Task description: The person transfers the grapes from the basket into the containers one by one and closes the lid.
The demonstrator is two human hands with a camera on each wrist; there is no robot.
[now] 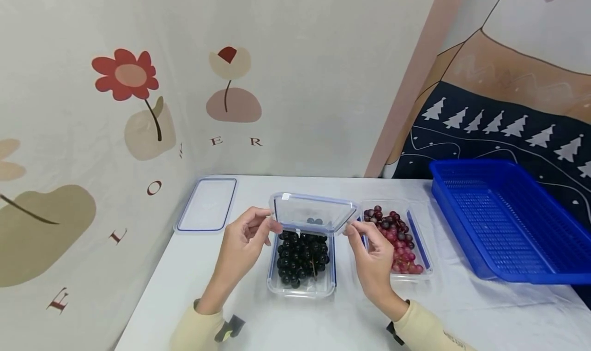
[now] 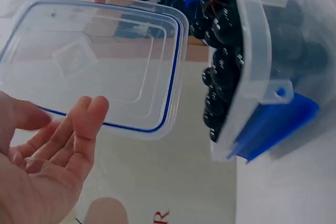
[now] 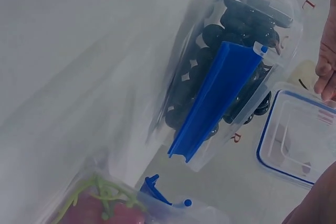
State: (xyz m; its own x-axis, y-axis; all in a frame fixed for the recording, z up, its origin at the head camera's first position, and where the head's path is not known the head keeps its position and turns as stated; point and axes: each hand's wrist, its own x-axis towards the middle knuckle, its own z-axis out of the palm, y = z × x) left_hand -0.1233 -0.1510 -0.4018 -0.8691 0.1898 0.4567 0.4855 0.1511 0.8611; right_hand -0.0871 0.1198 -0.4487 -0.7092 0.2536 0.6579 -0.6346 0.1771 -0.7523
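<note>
Both hands hold up a clear rectangular lid (image 1: 314, 212) with a blue seal, tilted above the back of a clear container (image 1: 302, 292). My left hand (image 1: 247, 238) pinches the lid's left edge between thumb and fingers, also visible in the left wrist view on the lid (image 2: 110, 66). At the opposite edge my right hand (image 1: 375, 261) pinches the lid's corner. Black grapes (image 1: 300, 261) fill the uncovered container beneath. A blue side latch (image 3: 215, 98) hangs down its side in the right wrist view. The lid and container are apart at the front.
To the right stands another clear container (image 1: 429, 269) with red grapes (image 1: 399, 238), partly behind my right hand. A second lid (image 1: 207, 205) lies at the table's back left. Farther right is a large blue basket (image 1: 489, 276). Printed cloth hangs behind the white table (image 1: 171, 299).
</note>
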